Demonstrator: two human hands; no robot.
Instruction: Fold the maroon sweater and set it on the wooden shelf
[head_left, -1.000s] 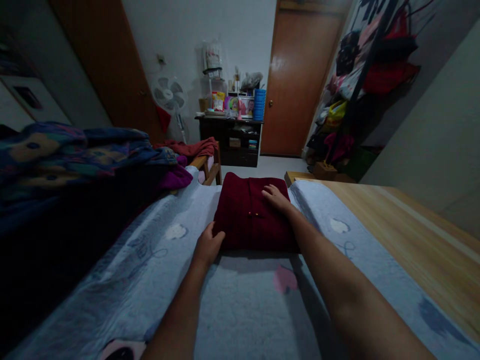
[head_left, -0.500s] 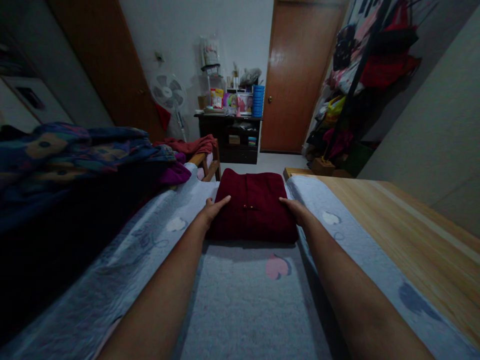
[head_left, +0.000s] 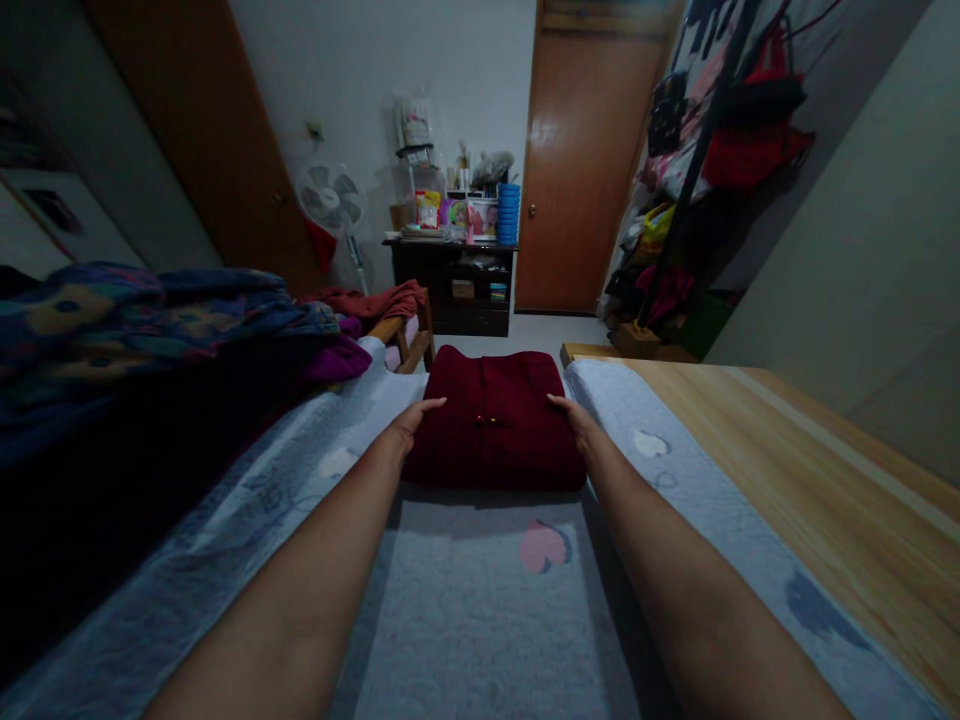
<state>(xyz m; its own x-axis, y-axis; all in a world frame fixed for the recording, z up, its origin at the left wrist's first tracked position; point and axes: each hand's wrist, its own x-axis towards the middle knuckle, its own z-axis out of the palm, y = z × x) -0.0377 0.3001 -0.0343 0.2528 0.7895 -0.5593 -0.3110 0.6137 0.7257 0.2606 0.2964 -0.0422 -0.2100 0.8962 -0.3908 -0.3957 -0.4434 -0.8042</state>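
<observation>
A folded maroon garment, with two small shiny buttons or beads near its middle, is at the far end of the bed sheet. My left hand grips its left side, the thumb lying on top. At the right side, my right hand does the same with its thumb over the upper face. The other fingers of both hands are hidden beside or beneath the cloth. Whether the garment rests fully on the sheet or is slightly raised, I cannot tell.
A heap of clothes lies along the left. Bare wooden board runs along the right. Beyond the bed stand a white fan, a dark cabinet and a door. Bags hang at the upper right.
The view has tilted up slightly and shifted a little. Both hands keep hold of the maroon garment, whose far edge now bows up slightly at its corners.
</observation>
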